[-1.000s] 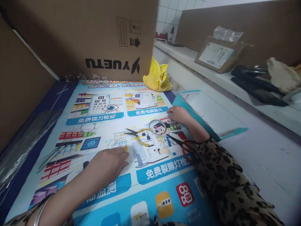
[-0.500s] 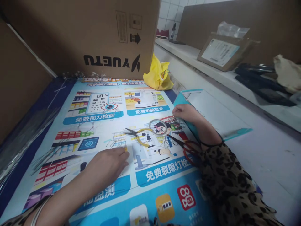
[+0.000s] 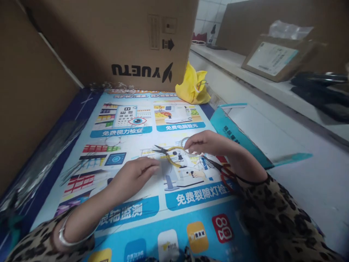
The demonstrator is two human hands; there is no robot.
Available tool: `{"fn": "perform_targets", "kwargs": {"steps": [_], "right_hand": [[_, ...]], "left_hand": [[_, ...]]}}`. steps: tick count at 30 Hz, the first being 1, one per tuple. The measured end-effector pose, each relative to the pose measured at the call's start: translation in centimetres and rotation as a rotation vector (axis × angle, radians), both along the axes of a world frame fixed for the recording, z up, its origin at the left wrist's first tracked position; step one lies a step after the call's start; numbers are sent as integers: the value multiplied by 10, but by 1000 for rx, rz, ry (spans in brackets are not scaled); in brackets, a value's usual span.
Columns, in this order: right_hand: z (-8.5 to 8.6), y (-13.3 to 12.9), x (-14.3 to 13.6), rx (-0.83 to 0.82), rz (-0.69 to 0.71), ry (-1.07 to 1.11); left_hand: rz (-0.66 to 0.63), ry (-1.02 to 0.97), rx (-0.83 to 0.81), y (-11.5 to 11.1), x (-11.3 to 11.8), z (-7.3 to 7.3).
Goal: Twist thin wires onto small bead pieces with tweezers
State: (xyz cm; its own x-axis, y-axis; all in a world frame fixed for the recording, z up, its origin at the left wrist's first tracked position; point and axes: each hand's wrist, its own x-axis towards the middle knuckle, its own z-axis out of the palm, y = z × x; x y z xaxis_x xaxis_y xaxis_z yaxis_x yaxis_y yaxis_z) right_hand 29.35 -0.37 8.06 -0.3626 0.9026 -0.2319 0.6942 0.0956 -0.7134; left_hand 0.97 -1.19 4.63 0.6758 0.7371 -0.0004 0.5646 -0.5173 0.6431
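Observation:
My left hand (image 3: pixel 137 174) is held low over the printed poster sheet (image 3: pixel 133 145), its thumb and fingers pressed together; anything between them is too small to make out. Past its fingertips lie pliers (image 3: pixel 174 162) with yellow handles and dark jaws. My right hand (image 3: pixel 204 142) is closed in a pinch just right of the pliers' handles, over a pale ring-shaped thing (image 3: pixel 186 142) that it partly covers. What the right fingertips hold cannot be made out. Scissors (image 3: pixel 216 164) with red handles lie below the right wrist, partly hidden by the forearm.
A large cardboard box (image 3: pixel 131 40) stands at the back, with a crumpled yellow bag (image 3: pixel 193 87) beside it. An opened teal box (image 3: pixel 234 134) lies to the right. Clear plastic (image 3: pixel 54 153) and a blurred green-handled tool (image 3: pixel 12 218) are at left. A parcel (image 3: pixel 275 60) sits on the ledge.
My right hand has moved left and nearer, from the poster's right edge to the ring-shaped thing, now partly covering it. The left hand stays low over the poster. The view has shifted left.

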Motion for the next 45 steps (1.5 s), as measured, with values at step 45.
{"fn": "perform_targets", "kwargs": {"steps": [45], "right_hand": [[-68, -11, -115, -52, -413, 635]], "left_hand": [[284, -378, -202, 15, -1, -25]]}}
